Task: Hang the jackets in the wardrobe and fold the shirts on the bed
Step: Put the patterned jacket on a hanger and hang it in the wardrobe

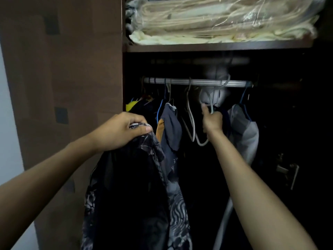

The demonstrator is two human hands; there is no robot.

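L hand [122,131] grips patterned jacket [137,195], hanging below | R hand [212,121] grips hanger [201,141]

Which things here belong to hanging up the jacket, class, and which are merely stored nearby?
Part of the job:
- left hand gripping the patterned jacket
- right hand gripping a grey hanger
- rail

Just stored there:
- bagged bedding on the top shelf
- grey shirt already hung
- pale garment already hung
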